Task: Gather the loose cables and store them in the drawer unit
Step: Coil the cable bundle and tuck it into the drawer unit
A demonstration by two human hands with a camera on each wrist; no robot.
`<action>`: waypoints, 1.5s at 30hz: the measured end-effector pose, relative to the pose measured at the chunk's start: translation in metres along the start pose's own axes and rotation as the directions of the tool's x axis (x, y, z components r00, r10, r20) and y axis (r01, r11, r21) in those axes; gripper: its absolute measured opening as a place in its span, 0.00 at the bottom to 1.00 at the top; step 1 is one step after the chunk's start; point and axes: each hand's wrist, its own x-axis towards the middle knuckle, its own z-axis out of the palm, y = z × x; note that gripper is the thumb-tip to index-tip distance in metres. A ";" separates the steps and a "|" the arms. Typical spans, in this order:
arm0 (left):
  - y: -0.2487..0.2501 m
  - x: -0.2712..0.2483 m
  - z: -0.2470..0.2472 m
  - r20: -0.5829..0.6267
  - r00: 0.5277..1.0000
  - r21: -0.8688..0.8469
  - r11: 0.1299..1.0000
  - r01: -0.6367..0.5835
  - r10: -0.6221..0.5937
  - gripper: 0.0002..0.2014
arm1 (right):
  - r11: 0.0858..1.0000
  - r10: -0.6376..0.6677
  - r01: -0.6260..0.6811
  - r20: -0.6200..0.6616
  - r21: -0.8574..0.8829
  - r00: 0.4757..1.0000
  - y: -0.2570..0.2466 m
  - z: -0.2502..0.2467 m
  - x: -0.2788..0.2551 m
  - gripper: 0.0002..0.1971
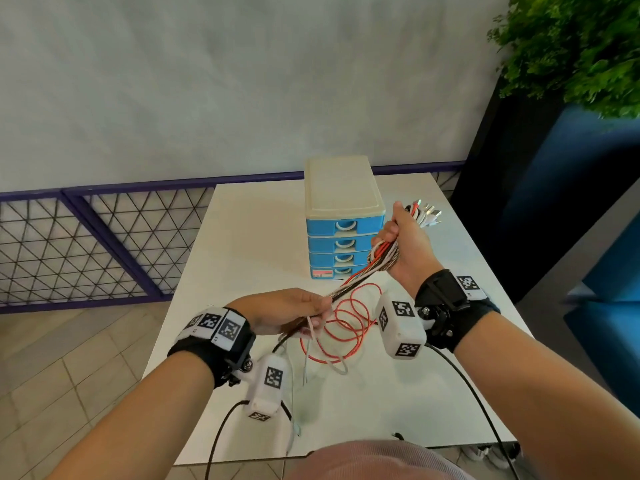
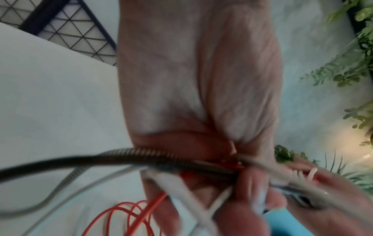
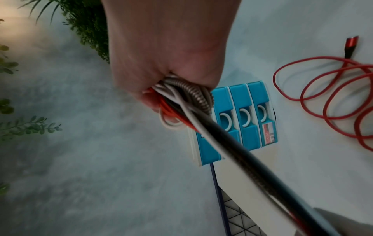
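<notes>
My right hand [image 1: 398, 233] is raised in front of the blue drawer unit [image 1: 343, 216] and grips a bundle of cables [image 1: 384, 256]: red, white and a braided black one, with plug ends sticking out past the thumb. The same bundle [image 3: 187, 99] fills my right fist in the right wrist view. The cables run taut down to my left hand [image 1: 311, 317], which pinches them [image 2: 222, 169] lower over the table. Loose red cable loops [image 1: 346, 323] lie on the white table [image 1: 242, 237] under both hands. All drawers of the drawer unit [image 3: 242, 115] look closed.
A purple-framed mesh fence [image 1: 86, 244] runs behind and left of the table. A dark blue planter with a green plant [image 1: 571, 46] stands at the right. Black wrist-camera leads [image 1: 221, 431] trail off the table's near edge.
</notes>
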 end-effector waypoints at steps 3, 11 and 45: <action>-0.008 -0.001 -0.010 -0.029 0.999 0.004 0.999 -0.040 0.040 0.09 | 0.999 -0.042 0.042 -0.061 -0.005 0.997 -0.003 -0.002 0.003 0.19; -0.004 0.000 -0.018 -0.085 0.993 0.123 0.990 -0.070 0.081 0.06 | 0.995 -0.058 0.067 -0.122 0.072 0.991 -0.010 -0.006 0.013 0.18; 0.050 0.007 0.007 -0.288 0.809 0.564 0.774 -0.289 0.512 0.19 | 0.888 -0.191 0.238 0.155 -0.393 0.969 0.014 0.034 -0.021 0.24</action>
